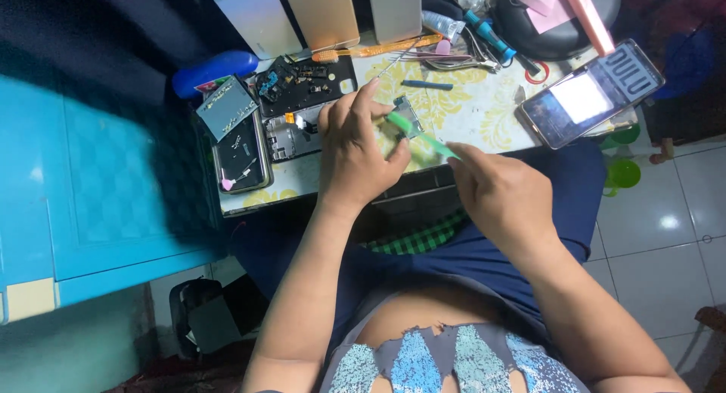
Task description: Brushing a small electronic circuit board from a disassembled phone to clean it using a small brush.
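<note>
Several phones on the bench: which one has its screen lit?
The phone at the table's right edge, screen glowing white. The opened ones left of the left hand are dark.

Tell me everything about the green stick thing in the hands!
The green tool is a thin, light green stick that looks like plastic, maybe a brush, though motion blurs it. It slants from the right hand, which grips its lower end, up to the left hand. Its tip meets a small circuit board pinched in the left fingers, above the table's edge.

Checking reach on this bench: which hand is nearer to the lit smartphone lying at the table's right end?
Right. The right hand sits below-left of the lit smartphone, apart from it; the left hand is farther left, by the small circuit board.
</note>
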